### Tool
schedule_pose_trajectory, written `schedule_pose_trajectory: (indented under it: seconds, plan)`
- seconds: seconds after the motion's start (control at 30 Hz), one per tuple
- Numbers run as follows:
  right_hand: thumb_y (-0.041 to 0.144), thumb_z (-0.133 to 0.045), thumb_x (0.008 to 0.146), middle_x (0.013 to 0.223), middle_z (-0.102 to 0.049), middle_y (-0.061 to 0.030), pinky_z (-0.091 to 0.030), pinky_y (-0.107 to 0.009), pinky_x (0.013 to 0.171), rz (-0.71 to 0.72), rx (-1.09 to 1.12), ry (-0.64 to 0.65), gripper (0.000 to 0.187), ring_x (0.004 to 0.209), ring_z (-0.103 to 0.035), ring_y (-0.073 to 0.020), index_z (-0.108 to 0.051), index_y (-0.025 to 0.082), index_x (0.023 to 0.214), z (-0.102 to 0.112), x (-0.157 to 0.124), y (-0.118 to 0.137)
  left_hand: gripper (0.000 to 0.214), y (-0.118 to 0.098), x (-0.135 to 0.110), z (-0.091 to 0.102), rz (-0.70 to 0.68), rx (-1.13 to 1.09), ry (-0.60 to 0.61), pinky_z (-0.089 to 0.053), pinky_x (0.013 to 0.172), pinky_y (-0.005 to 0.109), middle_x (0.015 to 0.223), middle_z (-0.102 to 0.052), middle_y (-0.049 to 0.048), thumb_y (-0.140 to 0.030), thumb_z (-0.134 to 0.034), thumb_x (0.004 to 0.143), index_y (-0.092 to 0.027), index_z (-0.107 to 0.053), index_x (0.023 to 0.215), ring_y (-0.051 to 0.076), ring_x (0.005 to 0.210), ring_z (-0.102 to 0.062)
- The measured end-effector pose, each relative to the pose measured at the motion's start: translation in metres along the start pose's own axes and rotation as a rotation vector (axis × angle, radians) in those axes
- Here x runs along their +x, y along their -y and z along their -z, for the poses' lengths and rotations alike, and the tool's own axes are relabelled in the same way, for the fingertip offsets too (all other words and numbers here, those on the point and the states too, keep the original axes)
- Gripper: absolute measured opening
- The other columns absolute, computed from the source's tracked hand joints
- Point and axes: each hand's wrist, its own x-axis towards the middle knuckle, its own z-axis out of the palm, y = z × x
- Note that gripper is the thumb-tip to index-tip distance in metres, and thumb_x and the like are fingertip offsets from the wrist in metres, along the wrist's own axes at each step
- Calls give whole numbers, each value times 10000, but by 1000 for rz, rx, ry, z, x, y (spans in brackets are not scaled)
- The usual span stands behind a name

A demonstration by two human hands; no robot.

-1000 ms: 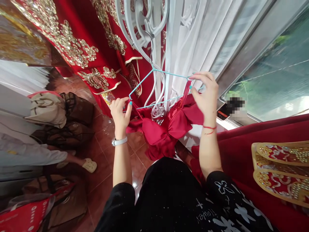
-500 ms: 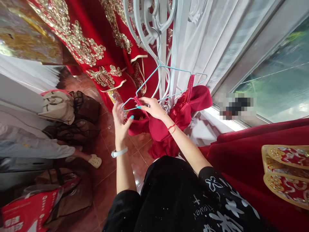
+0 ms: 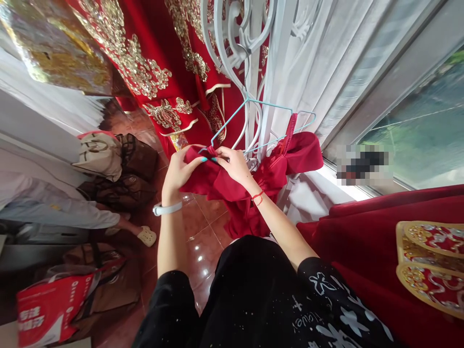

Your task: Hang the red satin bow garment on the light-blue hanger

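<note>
A light blue wire hanger (image 3: 268, 105) hangs from a white scrolled iron grille (image 3: 232, 43). A red satin garment (image 3: 253, 188) hangs on it, one strap (image 3: 290, 133) looped over the hanger's right end. My left hand (image 3: 179, 169) and my right hand (image 3: 234, 164) meet at the hanger's left end. Both pinch the red fabric there, and the fabric covers that tip of the hanger. My left wrist wears a white band, my right a red string.
Red robes with gold embroidery (image 3: 152, 67) hang behind the grille, and another red and gold garment (image 3: 427, 261) lies at the right. White curtains (image 3: 326, 58) and a window are to the right. Another person's leg in a sandal (image 3: 145, 235) and several bags (image 3: 108, 164) are on the tiled floor at left.
My right hand left the hanger's right end, where the strap now stays, and crossed to the left end. Both hands have since closed on the red fabric there.
</note>
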Motion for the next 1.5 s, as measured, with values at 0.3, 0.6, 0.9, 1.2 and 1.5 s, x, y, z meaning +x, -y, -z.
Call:
schedule_pose_trajectory:
  seconds: [0.3,0.6,0.9,1.2,1.5]
  plan:
    - [99,-540,938,1322,-761,-44,-505,-405,1158,34,-1,99,386,1277,-689,-226,-772,243,1211,31,-2,13,497,-28,30,-18,-66,216,186,-530,1028,433,1251,-754,104,-488,-616,960,-206,-620,1369,308,1148,-706]
    - [350,-718,864,1314,-677,-84,-508,-475,1136,37,-245,-776,285,1301,-622,-276,-748,264,1133,168,-97,-7,440,-30,19,-49,-180,297,-274,-415,1168,526,1402,-614,144,-371,-692,951,-239,-609,1362,355,1352,-536]
    - [438,-812,740,1007,-715,-29,-530,-403,992,-171,-151,-525,320,962,-670,-223,-696,241,964,199,-134,-42,477,-100,68,-161,-410,221,368,-488,1070,388,1378,-693,155,-413,-582,1044,-178,-602,1458,292,1268,-649]
    - [301,-779,755,787,-656,11,-532,-352,864,-21,-415,-711,132,811,-624,-197,-660,245,769,238,-108,-16,345,-102,83,-195,-159,169,328,-477,845,339,1124,-799,106,-449,-616,1037,-199,-746,1236,275,1112,-726]
    - [275,-735,839,991,-771,-34,-553,-455,1005,-5,-672,-159,101,1047,-711,-284,-708,262,935,212,-34,46,113,-107,89,-193,-96,47,347,-452,776,281,982,-784,23,-228,-665,983,-226,-770,1026,200,981,-720]
